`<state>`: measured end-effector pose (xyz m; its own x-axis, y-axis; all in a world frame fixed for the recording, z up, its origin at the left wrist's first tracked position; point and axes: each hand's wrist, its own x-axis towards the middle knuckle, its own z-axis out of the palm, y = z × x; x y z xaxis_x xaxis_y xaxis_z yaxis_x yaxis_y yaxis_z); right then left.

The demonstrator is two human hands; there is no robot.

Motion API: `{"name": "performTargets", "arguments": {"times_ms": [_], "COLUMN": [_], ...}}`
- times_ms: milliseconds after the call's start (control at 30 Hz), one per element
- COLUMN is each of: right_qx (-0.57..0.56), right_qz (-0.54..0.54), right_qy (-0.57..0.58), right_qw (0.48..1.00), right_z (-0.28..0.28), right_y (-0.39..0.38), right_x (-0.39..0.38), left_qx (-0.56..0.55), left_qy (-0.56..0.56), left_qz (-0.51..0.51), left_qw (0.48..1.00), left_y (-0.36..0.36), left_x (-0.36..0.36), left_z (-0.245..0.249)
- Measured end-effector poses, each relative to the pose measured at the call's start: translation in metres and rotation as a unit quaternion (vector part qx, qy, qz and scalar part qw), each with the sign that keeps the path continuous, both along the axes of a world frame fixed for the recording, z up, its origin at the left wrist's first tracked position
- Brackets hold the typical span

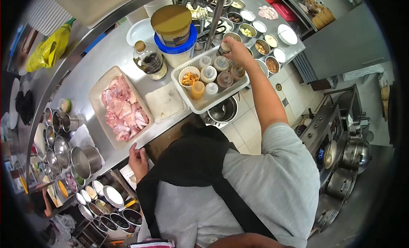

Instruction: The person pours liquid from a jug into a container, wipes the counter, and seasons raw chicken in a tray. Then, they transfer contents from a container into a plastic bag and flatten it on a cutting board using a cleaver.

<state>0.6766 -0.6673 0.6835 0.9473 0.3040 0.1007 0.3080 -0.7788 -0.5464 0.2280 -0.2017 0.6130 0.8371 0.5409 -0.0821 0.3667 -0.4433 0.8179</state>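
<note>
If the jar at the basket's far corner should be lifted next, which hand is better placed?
Probably the right hand: it grips the jar. The left hand is near the meat tray, farther from the basket.

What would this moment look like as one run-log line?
right hand: holding small jar at basket corner | left hand: nothing visible in it, near counter edge | raw meat: in tray
</note>
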Motion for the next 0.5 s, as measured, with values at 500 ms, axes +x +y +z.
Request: {"name": "performTargets", "arguments": {"times_ms": [500], "right_qx": [0.073], "right_qz": [-0.192], "right_qy": [-0.016], "right_qw": [0.979], "right_z": [-0.002], "right_y": [-0.093], "right_x": [-0.218], "left_qx": [-0.283], "left_qy": [0.016], "left_qz": [0.022], "left_qw": [0.959], "left_y": [-0.034], "left_x": [-0.011], "left_z": [-0.017]}}
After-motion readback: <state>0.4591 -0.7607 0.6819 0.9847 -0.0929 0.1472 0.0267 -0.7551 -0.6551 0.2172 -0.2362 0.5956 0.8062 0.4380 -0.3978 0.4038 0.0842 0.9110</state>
